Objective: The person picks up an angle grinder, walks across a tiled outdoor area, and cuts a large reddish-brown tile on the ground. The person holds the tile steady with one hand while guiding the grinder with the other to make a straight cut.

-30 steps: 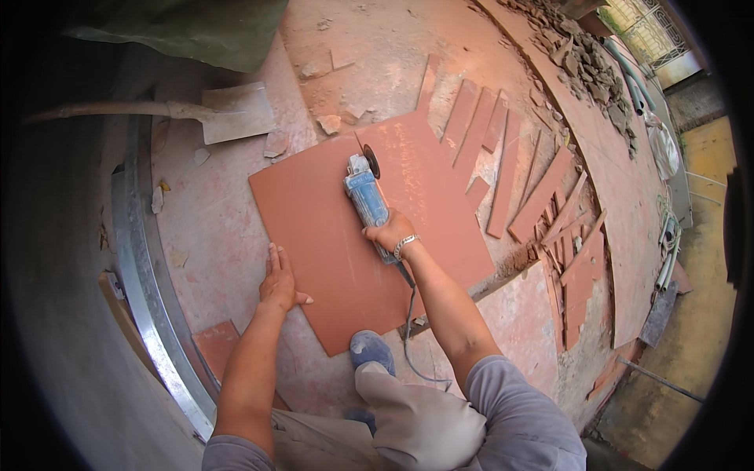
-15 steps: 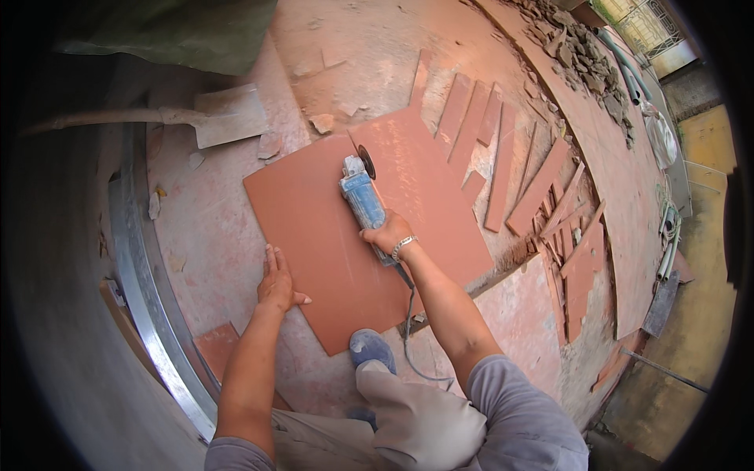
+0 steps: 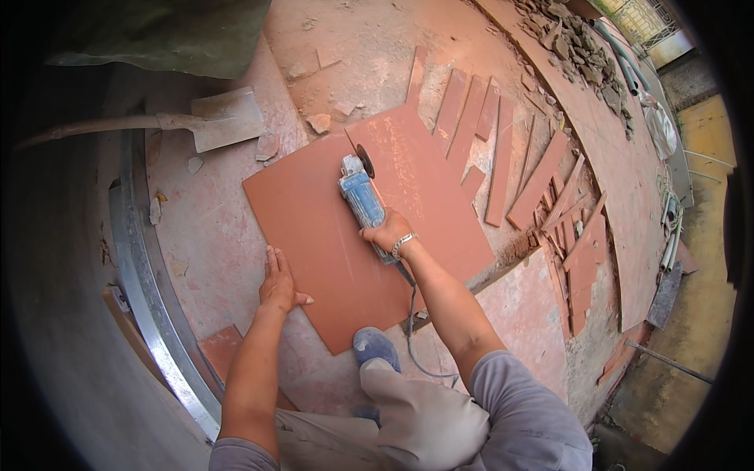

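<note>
My right hand (image 3: 386,233) is closed around the body of a blue angle grinder (image 3: 363,201). Its dark cutting disc (image 3: 365,161) stands on edge at the far part of a large reddish-brown tile (image 3: 322,235), in line with a short dark slit running from the tile's far edge. A pale line runs down the tile's face left of the grinder. With fingers stretched out, my left hand (image 3: 278,284) lies against the tile's left edge. The grinder's grey cord (image 3: 410,330) trails back past my blue shoe (image 3: 374,346), which touches the tile's near edge.
A shovel (image 3: 228,119) lies at the far left, above a long metal bar (image 3: 161,314). Several cut tile strips (image 3: 503,161) are spread to the right, with broken pieces (image 3: 581,282) nearer. Rubble (image 3: 585,59) is heaped at the far right, beside pipes (image 3: 620,59).
The reddish dust haze beyond the tile has thinned. My hands, the grinder and the tile stay nearly where they were; the view has shifted slightly.
</note>
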